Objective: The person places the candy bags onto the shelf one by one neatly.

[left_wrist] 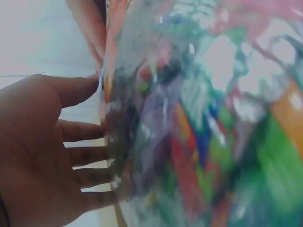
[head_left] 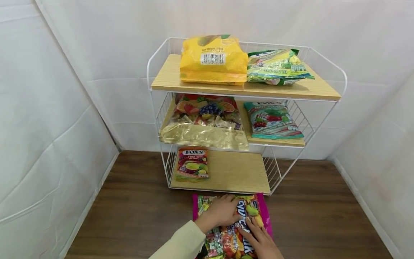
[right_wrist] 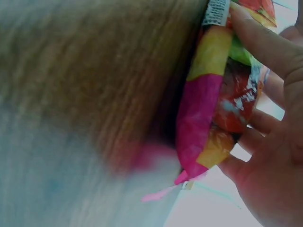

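A large candy bag (head_left: 229, 235) with magenta ends and colourful fruit print lies on the brown wood-look floor in front of a shelf rack. My left hand (head_left: 223, 211) rests on its upper middle, fingers extended. Lower down and to the right, my right hand (head_left: 261, 239) lies on the bag with fingers spread over the printed lettering. Seen from the left wrist, straight fingers (left_wrist: 87, 156) touch the shiny bag, whose coloured wrapped pieces show through. The right wrist view has the bag's magenta and yellow edge (right_wrist: 199, 113) against the floor, fingers along its upper face.
The white wire rack has wooden shelves. Its top board (head_left: 165, 77) bears a yellow bag (head_left: 211, 59) and a green bag (head_left: 278, 68). A gold-edged candy bag (head_left: 207, 126) and a teal bag (head_left: 275, 120) lie on the middle shelf, a small orange-red bag (head_left: 193, 163) on the bottom one.
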A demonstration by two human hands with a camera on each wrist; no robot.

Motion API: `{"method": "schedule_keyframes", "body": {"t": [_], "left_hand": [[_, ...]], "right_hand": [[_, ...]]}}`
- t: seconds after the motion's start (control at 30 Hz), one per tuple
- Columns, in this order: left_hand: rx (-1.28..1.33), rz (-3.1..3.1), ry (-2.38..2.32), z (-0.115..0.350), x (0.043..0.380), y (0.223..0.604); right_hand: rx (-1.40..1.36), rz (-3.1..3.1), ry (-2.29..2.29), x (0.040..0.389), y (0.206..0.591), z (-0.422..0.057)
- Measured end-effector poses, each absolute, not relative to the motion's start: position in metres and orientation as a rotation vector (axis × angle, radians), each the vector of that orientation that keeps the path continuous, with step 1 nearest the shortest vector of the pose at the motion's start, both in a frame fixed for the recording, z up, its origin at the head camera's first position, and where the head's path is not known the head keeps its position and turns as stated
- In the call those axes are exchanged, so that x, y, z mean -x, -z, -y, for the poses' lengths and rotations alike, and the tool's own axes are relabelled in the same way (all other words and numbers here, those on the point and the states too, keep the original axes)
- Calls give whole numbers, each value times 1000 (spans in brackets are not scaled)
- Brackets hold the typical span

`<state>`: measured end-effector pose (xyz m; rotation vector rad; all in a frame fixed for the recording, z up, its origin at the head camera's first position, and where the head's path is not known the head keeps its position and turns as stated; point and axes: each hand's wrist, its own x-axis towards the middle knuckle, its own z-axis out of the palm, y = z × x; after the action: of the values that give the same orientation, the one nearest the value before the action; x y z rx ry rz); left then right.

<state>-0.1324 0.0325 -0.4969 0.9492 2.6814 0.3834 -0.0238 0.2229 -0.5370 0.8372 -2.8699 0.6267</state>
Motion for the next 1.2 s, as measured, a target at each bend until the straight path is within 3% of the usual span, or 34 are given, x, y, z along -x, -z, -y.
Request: {"method": "schedule_keyframes", "body": {"t": [1.2], "left_hand": [[-901,-2779,-521,-40,135,506]], "right_hand": [[-651,2862,-626,24,534,-203]]}}
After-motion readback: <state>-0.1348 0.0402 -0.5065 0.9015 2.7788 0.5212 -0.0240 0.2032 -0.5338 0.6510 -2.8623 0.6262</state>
